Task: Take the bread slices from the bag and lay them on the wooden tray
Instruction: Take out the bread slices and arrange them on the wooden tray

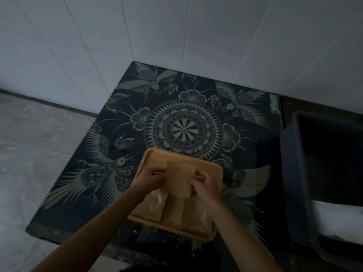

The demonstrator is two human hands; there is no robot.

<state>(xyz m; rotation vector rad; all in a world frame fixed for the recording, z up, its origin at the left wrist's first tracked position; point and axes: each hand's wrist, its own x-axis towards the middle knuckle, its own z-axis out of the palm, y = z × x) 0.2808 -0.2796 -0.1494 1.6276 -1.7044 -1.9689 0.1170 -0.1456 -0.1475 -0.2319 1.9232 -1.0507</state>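
Our left hand (152, 178) and right hand (206, 183) pinch one bread slice (179, 180) by opposite edges, keeping it flat above the wooden tray (212, 169); two slices (155, 205) lie toward six o'clock, leaving twelve o'clock free.

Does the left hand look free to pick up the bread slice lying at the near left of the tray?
Probably not right away: the left hand and right hand both grip a slice above the wooden tray. The near-left slice lies uncovered just beneath the left wrist.

Tray's (155, 156) far end free; dark bin (294, 173) blocks rt side.
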